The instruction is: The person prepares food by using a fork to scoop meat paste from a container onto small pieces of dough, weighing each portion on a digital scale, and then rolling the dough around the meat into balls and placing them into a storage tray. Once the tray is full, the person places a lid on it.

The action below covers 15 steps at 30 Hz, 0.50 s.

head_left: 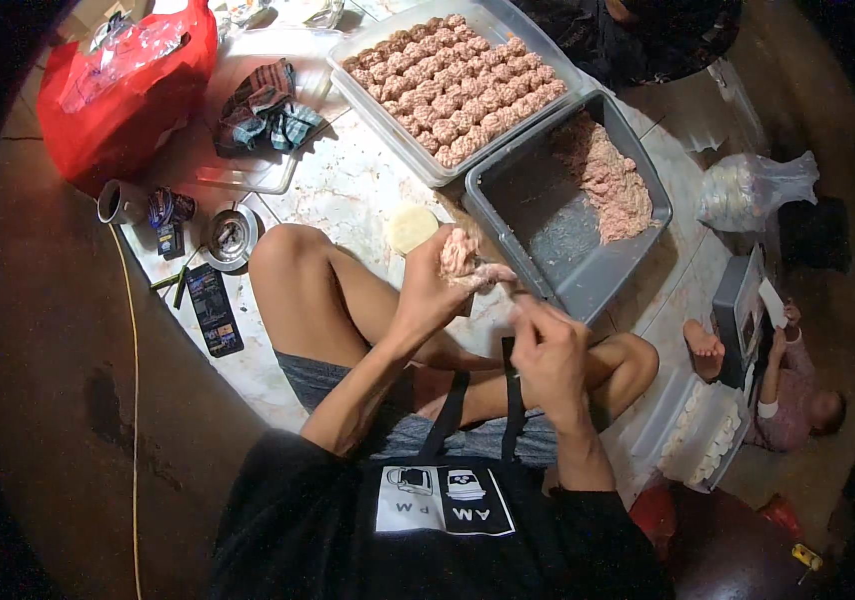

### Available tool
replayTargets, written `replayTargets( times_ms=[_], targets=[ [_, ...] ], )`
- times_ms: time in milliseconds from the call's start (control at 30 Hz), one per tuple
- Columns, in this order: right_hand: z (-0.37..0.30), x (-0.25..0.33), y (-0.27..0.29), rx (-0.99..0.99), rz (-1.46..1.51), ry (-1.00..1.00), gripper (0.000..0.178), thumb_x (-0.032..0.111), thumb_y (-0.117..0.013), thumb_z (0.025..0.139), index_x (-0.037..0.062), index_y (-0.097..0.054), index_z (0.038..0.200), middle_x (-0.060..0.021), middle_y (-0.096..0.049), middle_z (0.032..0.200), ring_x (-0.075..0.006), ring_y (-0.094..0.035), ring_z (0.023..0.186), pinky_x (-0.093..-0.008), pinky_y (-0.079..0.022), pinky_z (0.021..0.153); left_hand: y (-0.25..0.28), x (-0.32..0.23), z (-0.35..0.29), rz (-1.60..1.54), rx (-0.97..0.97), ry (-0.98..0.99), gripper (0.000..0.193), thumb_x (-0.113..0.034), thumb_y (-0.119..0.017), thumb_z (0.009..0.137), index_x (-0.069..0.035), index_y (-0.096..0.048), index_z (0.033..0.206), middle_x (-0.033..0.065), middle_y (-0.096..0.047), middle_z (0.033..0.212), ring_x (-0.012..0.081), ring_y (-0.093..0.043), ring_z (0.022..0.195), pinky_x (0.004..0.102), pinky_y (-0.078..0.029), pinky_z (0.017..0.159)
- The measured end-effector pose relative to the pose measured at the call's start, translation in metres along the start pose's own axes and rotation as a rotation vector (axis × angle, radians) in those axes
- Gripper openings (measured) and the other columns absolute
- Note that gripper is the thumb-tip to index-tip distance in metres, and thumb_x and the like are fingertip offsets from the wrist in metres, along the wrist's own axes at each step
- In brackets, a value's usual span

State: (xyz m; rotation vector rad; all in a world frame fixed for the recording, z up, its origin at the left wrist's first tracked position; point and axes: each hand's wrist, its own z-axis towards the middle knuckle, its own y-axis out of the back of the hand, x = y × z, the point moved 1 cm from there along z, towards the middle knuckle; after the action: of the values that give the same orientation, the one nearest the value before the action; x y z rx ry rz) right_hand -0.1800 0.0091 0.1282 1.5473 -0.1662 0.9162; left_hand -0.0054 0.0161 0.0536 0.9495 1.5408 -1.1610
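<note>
In my left hand [430, 285] sits a lump of pink minced meat [460, 254], bulging out above my curled fingers; whether a wrapper surrounds it is hidden. My right hand [551, 350] is closed close beside it, its fingers around a narrow utensil that is mostly hidden and blurred. A stack of pale round dough wrappers [412, 229] lies on the floor just beyond my left hand. Ahead to the right, a grey tub [538, 245] holds more pink minced meat [603, 180] heaped along its right side. Behind it, a clear plastic tub [388, 135] contains rows of meat dumplings [458, 85].
At left are a red plastic bag [133, 100], a checked cloth [266, 110] on a clear lid, a mug [123, 203], a metal ashtray [233, 238] and a black packet [215, 312]. Another person [798, 390] sits at right beside a tray of white pieces [698, 430].
</note>
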Motion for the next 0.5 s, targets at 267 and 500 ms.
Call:
replayTargets(
  times_ms=[267, 500],
  targets=[
    [-0.012, -0.016, 0.007, 0.08, 0.214, -0.197, 0.013, 0.005, -0.069, 0.095, -0.0027, -0.075, 0.102, -0.0208, -0.075, 0.09, -0.0338, -0.077, 0.081, -0.0385, -0.057, 0.073, 0.007, 0.003, 0.003, -0.129, 0.094, -0.088, 0.037, -0.007, -0.093, 0.078, -0.003, -0.062, 0.098, -0.0002, -0.068, 0.09, 0.0057, -0.062, 0.083, 0.0244, -0.052, 0.074],
    [0.005, -0.003, 0.012, 0.081, -0.029, 0.05, 0.011, 0.006, -0.068, 0.095, -0.0021, -0.074, 0.101, -0.0218, -0.075, 0.09, -0.0373, -0.076, 0.083, -0.0411, -0.057, 0.073, 0.005, -0.002, 0.002, -0.063, 0.036, 0.093, 0.029, -0.006, -0.091, 0.082, -0.001, -0.064, 0.092, -0.002, -0.064, 0.083, 0.0035, -0.057, 0.075, 0.0227, -0.048, 0.066]
  ],
)
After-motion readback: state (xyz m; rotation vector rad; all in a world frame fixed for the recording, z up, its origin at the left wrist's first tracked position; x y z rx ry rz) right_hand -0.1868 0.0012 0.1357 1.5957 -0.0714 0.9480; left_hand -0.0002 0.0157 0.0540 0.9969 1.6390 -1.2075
